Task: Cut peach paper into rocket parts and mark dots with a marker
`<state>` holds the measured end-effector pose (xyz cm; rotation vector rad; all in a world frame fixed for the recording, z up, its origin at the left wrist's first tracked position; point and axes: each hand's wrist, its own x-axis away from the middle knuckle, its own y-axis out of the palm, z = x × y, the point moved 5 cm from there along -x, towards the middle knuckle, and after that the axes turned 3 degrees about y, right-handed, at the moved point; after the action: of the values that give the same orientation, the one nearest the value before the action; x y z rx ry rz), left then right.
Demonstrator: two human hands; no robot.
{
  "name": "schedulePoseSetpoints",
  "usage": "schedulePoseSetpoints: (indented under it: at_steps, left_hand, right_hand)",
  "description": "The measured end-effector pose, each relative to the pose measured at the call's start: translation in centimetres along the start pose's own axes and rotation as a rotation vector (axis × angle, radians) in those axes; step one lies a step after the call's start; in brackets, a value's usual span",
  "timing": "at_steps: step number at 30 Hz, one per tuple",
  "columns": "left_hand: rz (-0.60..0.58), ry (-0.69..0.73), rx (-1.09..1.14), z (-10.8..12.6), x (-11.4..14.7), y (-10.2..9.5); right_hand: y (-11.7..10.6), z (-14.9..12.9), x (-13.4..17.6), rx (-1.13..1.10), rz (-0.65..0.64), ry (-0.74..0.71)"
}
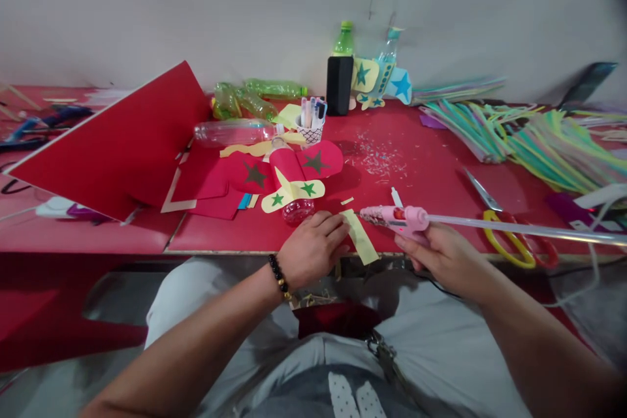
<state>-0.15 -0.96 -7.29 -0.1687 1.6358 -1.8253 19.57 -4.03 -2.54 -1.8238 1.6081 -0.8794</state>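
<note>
In my right hand is a pink hot glue gun, its nozzle pointing left and a long clear glue stick running out of its back. The nozzle tip is over the upper end of a pale yellow paper strip, which juts past the table's front edge. My left hand has its fingers bent together at the strip's left edge, pinching it; the fingertips are partly hidden. Just beyond stands a plastic-bottle airplane with red paper wings, dark stars and a yellow tailpiece with green stars.
Scissors lie right of the glue gun. Bundles of coloured sticks fill the right side. A pen cup, a black phone and a finished blue bottle airplane stand behind. A red board leans at left.
</note>
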Motion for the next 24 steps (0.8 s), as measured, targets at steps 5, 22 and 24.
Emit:
schedulePoseSetpoints:
  at_steps: [5, 22, 24]
  left_hand:
    - [0.004, -0.001, 0.007, 0.1, 0.2, -0.2]
    - [0.027, 0.011, 0.013, 0.1, 0.3, -0.2]
    - [0.033, 0.014, 0.015, 0.1, 0.3, -0.2]
  right_hand:
    - [0.1, -0.3, -1.1, 0.072, -0.023, 0.021]
    - [-0.5, -1.7, -2.1, 0.182, -0.027, -0.023]
    - [-0.4, -1.4, -2.2, 0.193, -0.033, -0.007]
